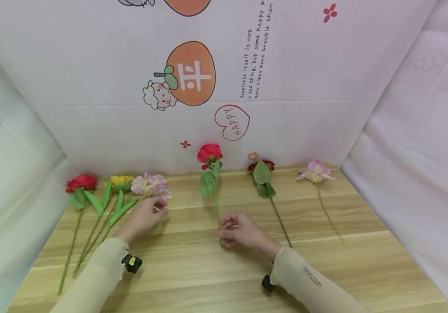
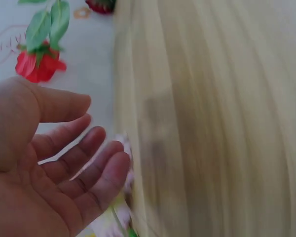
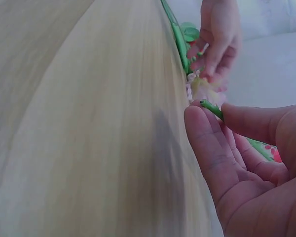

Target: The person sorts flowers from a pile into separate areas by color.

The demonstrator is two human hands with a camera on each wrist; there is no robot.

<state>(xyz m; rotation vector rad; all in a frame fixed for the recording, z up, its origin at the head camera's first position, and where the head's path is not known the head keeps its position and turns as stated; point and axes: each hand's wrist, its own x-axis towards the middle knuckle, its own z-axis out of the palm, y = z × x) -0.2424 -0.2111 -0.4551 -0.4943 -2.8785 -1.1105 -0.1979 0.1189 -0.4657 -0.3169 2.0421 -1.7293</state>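
Observation:
My right hand (image 1: 243,231) pinches the lower stem of a red rose (image 1: 210,153) between thumb and fingers. The rose points toward the back wall, its bloom raised against the cloth and green leaves below it. In the right wrist view the cut end of the green stem (image 3: 212,109) sticks out past the fingertips. My left hand (image 1: 145,216) holds nothing; its fingers are loosely bent, as the left wrist view also shows. It hovers just in front of a pale pink flower (image 1: 151,185) at the left of the table.
Left of my left hand lie another red rose (image 1: 81,183), a yellow flower (image 1: 122,182) and green-leaved stems. To the right lie a dark red flower (image 1: 261,171) and another pink flower (image 1: 316,172). White printed cloth (image 1: 294,108) walls the wooden table (image 1: 192,278) at back and sides.

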